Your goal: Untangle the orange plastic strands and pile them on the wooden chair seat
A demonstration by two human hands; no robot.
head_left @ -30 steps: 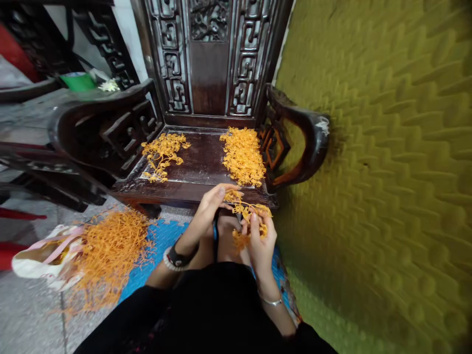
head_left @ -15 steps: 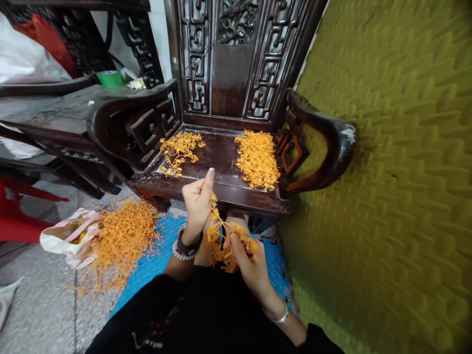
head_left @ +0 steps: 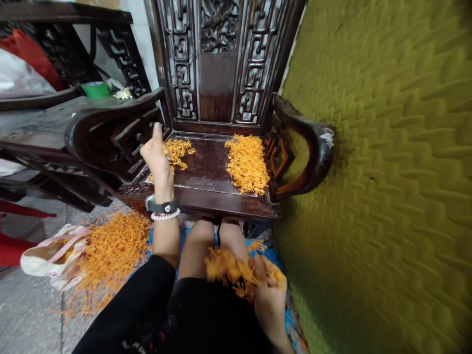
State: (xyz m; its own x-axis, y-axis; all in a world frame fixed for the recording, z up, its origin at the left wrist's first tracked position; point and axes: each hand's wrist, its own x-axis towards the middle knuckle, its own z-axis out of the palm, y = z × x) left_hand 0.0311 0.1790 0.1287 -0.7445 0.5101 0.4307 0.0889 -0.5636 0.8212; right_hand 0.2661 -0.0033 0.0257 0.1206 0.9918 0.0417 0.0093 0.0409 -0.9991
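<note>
My left hand [head_left: 157, 155] is raised over the left side of the dark wooden seat, fingers curled closed and thumb pointing up. It overlaps a loose pile of frilly orange sprigs [head_left: 180, 147]; what its fingers hold, if anything, is hidden. Low on the right, my right hand [head_left: 271, 290] grips a bunch of orange sprigs [head_left: 228, 265], blurred by motion, which hangs over my lap. A denser stack of similar sprigs [head_left: 248, 164] lies on the right side of the seat.
The carved chair [head_left: 217, 88] has curved armrests and stands against a quilted olive surface [head_left: 387, 172]. On the floor at left, orange strands [head_left: 114, 250] spill beside a white bag [head_left: 47, 258]. Green tape [head_left: 96, 90] sits on a side table.
My left hand has moved up and left, away from the bunch, to the left pile. My right hand has moved lower and right with the sprigs. The view has shifted slightly.
</note>
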